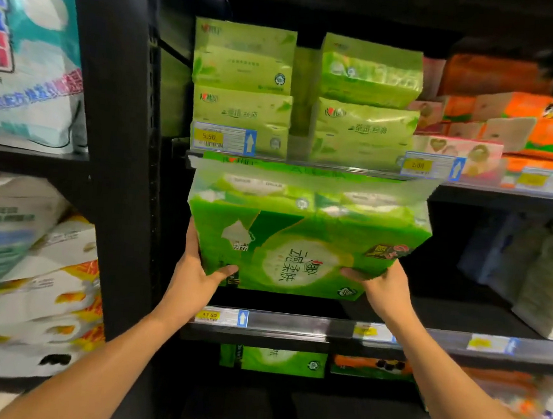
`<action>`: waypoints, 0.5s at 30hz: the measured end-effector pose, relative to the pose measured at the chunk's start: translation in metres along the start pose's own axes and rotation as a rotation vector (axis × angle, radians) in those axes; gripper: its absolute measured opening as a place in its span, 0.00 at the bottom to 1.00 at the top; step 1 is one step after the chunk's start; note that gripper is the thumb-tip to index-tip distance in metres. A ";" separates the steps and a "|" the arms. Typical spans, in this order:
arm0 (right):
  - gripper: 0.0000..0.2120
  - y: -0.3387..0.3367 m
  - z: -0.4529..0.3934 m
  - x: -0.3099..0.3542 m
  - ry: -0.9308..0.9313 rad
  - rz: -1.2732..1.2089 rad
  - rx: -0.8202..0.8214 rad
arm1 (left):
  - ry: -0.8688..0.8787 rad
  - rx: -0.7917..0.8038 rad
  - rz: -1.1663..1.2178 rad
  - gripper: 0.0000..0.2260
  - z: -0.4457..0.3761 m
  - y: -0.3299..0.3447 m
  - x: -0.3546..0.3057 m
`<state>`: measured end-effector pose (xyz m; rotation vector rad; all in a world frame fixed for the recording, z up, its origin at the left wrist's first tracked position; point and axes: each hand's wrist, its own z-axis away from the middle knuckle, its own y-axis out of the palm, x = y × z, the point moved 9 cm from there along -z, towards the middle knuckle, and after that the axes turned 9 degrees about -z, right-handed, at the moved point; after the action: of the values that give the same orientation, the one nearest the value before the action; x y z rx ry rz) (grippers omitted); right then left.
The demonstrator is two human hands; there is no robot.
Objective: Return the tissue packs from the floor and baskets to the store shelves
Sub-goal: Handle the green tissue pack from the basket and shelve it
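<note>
A large green tissue multipack point(306, 235) is held in front of the dark middle shelf bay, its top flap level with the upper shelf's edge. My left hand point(196, 269) grips its lower left corner, thumb on the front face. My right hand point(382, 288) grips its lower right corner the same way. The pack hangs above the middle shelf point(292, 324), tilted slightly and apart from the shelf board. Light green tissue packs point(242, 86) stand stacked in two columns on the upper shelf directly above.
Orange and pink tissue boxes point(526, 131) fill the upper shelf to the right. Pale packs point(544, 269) sit at the right of the middle shelf. Large toilet-roll packs point(28, 281) fill the left bay behind a black upright point(112, 161). Another green pack point(275, 359) lies on the shelf below.
</note>
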<state>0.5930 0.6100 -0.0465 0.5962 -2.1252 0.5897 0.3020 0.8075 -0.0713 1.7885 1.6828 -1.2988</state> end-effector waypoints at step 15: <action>0.32 0.066 -0.079 -0.082 0.229 0.062 0.048 | -0.184 0.009 -0.144 0.40 -0.077 0.014 0.079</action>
<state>0.6447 0.7257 -0.0831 0.4670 -1.9237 0.7103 0.3324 0.9104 -0.0997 1.5241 1.7306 -1.4835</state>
